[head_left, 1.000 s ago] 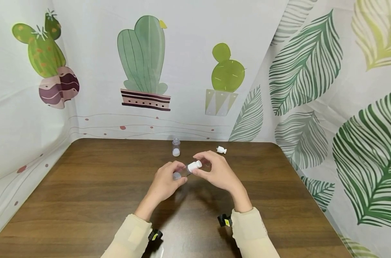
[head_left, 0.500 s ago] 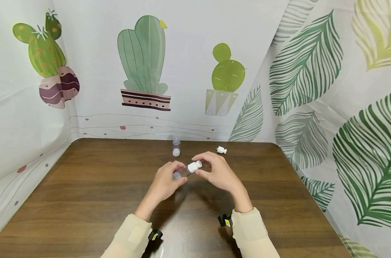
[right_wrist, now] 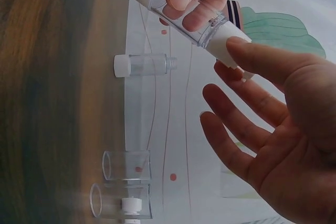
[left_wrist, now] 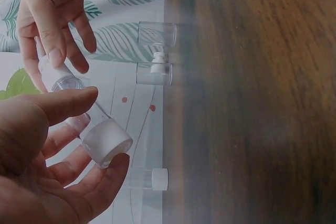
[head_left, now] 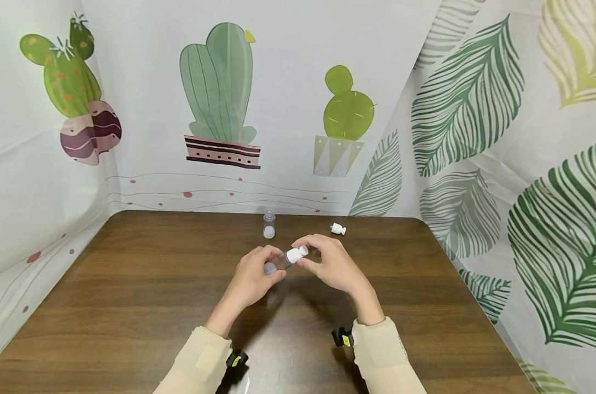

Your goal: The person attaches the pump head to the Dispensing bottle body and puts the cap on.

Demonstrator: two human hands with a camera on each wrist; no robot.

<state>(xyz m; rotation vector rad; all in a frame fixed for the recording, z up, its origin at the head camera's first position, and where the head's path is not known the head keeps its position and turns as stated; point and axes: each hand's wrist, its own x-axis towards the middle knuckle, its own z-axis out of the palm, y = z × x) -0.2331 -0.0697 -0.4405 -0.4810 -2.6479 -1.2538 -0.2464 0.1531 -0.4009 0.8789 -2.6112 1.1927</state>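
My left hand (head_left: 251, 276) grips a small clear bottle (left_wrist: 107, 141) with a white base, tilted above the table. My right hand (head_left: 334, 265) pinches the white pump top (head_left: 296, 254) at the bottle's upper end between thumb and index finger; its other fingers are spread loosely in the right wrist view. The pump top sits against the bottle's neck; how tightly is not visible. Behind the hands, a second clear bottle (head_left: 269, 225) with a white base and an uncovered neck stands upright. Another white pump top (head_left: 338, 229) lies on its side at the back right.
Two clear, cup-like covers (right_wrist: 126, 166) stand on the table near the loose pump top; the right hand hides them in the head view. The brown wooden table (head_left: 145, 306) ends at a patterned cloth backdrop (head_left: 288, 109) at the back.
My right thumb and index finger have shifted slightly around the pump top, which appears a little turned. My left hand keeps the bottle in nearly the same place.
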